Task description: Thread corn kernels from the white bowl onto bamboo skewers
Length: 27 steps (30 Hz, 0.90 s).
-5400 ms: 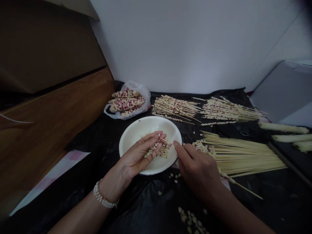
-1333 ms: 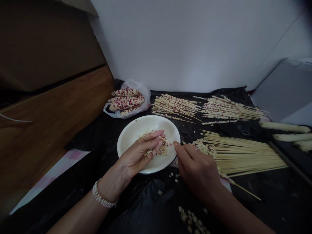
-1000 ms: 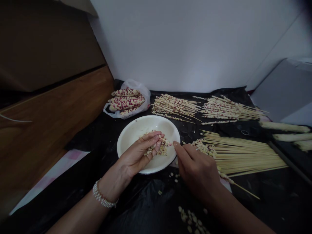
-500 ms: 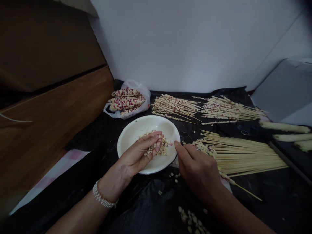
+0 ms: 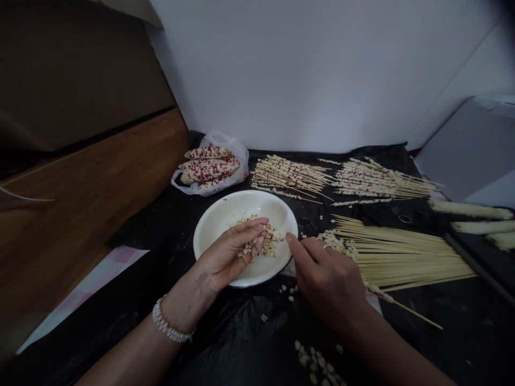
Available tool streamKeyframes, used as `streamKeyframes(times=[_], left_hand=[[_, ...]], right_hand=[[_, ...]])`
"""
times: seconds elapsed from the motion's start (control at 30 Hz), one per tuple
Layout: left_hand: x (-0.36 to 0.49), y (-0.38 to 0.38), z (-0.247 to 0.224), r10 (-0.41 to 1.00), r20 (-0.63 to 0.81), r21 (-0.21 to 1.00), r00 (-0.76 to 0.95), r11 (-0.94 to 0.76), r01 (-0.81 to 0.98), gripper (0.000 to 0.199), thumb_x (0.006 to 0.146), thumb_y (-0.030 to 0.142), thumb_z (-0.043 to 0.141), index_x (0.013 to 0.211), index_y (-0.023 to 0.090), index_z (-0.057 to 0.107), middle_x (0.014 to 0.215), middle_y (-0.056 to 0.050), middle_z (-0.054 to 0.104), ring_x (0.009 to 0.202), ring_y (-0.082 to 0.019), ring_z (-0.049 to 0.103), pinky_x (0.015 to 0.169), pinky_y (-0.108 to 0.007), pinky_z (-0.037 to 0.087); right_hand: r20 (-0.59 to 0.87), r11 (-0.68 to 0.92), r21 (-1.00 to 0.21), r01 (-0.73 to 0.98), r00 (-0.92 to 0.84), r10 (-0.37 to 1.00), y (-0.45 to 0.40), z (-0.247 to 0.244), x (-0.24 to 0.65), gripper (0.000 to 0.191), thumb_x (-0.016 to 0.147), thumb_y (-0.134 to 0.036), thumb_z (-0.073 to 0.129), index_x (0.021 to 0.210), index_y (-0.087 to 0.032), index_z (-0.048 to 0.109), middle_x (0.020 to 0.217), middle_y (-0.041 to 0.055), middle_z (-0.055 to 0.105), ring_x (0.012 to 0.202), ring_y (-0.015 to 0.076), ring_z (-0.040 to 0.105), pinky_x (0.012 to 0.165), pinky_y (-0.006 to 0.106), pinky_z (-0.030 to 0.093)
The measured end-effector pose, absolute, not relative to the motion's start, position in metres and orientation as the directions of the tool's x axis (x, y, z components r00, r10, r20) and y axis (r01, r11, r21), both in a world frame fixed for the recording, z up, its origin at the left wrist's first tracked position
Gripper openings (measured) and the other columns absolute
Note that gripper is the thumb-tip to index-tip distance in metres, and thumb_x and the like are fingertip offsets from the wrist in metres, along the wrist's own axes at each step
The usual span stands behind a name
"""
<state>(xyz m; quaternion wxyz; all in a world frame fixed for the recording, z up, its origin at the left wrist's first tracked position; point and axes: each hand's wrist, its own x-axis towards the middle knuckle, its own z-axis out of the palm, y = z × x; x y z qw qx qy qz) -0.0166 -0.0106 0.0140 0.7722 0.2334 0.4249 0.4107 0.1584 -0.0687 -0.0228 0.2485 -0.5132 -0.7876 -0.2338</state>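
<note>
A thin wooden skewer (image 5: 418, 314) strung with corn kernels runs through my right hand (image 5: 332, 273), which is closed around it. Its near-bare tip reaches my left hand (image 5: 235, 249), where thumb and fingertips pinch a small pale corn kernel (image 5: 264, 228). Both hands are over or beside a white bowl (image 5: 207, 230), the left above its inside and the right at its right rim. Loose kernels (image 5: 270, 247) in cream and dark red lie in the bowl, partly hidden by my left fingers. The middle of the skewer is hidden inside my right hand.
Speckled corn cobs (image 5: 209, 170) lie in a plastic bag (image 5: 237, 147) at the back. Two piles of kernel-strung skewers (image 5: 285, 174) are behind the bowl. Bare skewers (image 5: 406, 257) fan out at right, near stripped cobs (image 5: 470, 209). Loose kernels dot the black sheet (image 5: 241, 332).
The skewer has slid slightly to the right through my right hand, so its rear end sticks out farther. My right fingertips have shifted a little left and down. The left hand has barely moved.
</note>
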Motion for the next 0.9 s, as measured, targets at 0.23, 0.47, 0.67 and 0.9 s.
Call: streamKeyframes(times=[0.23, 0.47, 0.67, 0.9], left_hand=[[-0.0137, -0.0118, 0.0116, 0.844, -0.471, 0.731, 0.256, 0.536, -0.422, 0.022, 0.073, 0.006, 0.069, 0.094, 0.012, 0.072, 0.085, -0.005, 0.069, 0.072, -0.007, 0.063, 0.070, -0.013, 0.050], [-0.0157, -0.0105, 0.0088, 0.841, -0.444, 0.739, 0.309, 0.539, -0.404, 0.019, 0.072, 0.008, 0.072, 0.090, 0.014, 0.073, 0.084, -0.004, 0.070, 0.075, -0.007, 0.063, 0.069, -0.011, 0.050], [-0.0145, -0.0117, 0.0112, 0.846, -0.461, 0.757, 0.268, 0.532, -0.379, 0.016, 0.069, 0.007, 0.073, 0.084, 0.012, 0.073, 0.074, -0.003, 0.069, 0.061, -0.005, 0.060, 0.061, -0.012, 0.048], [-0.0141, -0.0107, 0.0080, 0.824, -0.456, 0.751, 0.337, 0.559, -0.350, 0.017, 0.067, 0.007, 0.075, 0.082, 0.012, 0.073, 0.077, -0.003, 0.070, 0.064, -0.006, 0.061, 0.062, -0.013, 0.049]], right_hand=[[0.616, 0.365, 0.056, 0.929, -0.320, 0.720, -0.0698, -0.0237, 0.1567, 0.033, 0.084, -0.011, 0.050, 0.115, -0.012, 0.061, 0.076, 0.0019, 0.060, 0.056, 0.0122, 0.050, 0.049, 0.029, 0.028], [0.634, 0.347, 0.061, 0.936, -0.305, 0.710, -0.0693, -0.0256, 0.1562, 0.033, 0.083, -0.010, 0.052, 0.114, -0.012, 0.061, 0.075, 0.0017, 0.060, 0.056, 0.0129, 0.051, 0.049, 0.029, 0.028], [0.646, 0.354, 0.047, 0.934, -0.299, 0.703, -0.0701, -0.0248, 0.1546, 0.033, 0.082, -0.009, 0.052, 0.113, -0.011, 0.062, 0.074, 0.0017, 0.061, 0.055, 0.0117, 0.050, 0.050, 0.028, 0.029], [0.661, 0.378, 0.030, 0.925, -0.302, 0.687, -0.0699, -0.0242, 0.1510, 0.031, 0.084, -0.010, 0.051, 0.112, -0.009, 0.062, 0.070, 0.0021, 0.060, 0.054, 0.0125, 0.051, 0.050, 0.028, 0.031]])
